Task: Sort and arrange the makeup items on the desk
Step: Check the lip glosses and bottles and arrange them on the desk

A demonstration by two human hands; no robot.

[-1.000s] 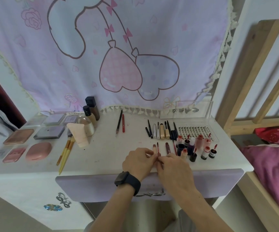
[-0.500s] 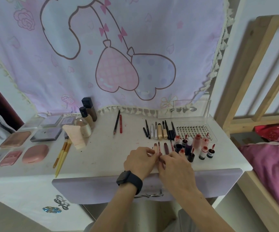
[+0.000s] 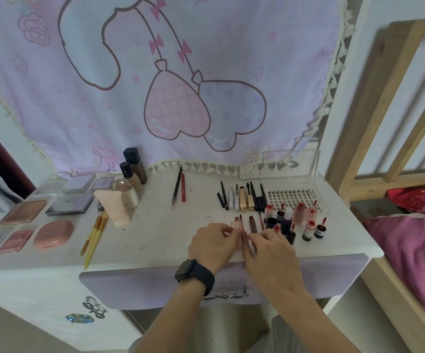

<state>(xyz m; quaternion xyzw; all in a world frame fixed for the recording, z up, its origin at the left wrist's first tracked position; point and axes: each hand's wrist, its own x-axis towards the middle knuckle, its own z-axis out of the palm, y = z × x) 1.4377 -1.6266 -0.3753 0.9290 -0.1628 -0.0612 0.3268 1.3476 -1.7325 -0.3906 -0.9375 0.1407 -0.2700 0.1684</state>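
Both hands work at the front edge of the desk, close together, knuckles up.

- Left hand, watch on the wrist: fingers curled, tips pinching the near end of the pale pink tube.
- Right hand: fingers curled in towards the thin red wand lying just beside that tube. Whether they pinch it or only nudge it, I cannot tell.
- Dark brown tube lies flat just right of the wand. All three point away from the person, in a loose row.
- Upright lip bottles stand crowded just right of the right hand, several with wands sticking out uncapped.
- Behind them: mascara row, lash tray. Pencils lie mid-desk; compacts and brushes are far left.

Risks, as I judge them:
- The right wrist sits near the bottles. A sideways sweep could topple one, and the tight cluster could fall like dominoes.
- The loose wand looks wet-tipped. Dragging it could smear the white top or the fingers.
- The round tubes lie close to the front lip. A careless release might let one roll off onto the floor.
- Straightening one piece may knock its neighbour askew, since they nearly touch.
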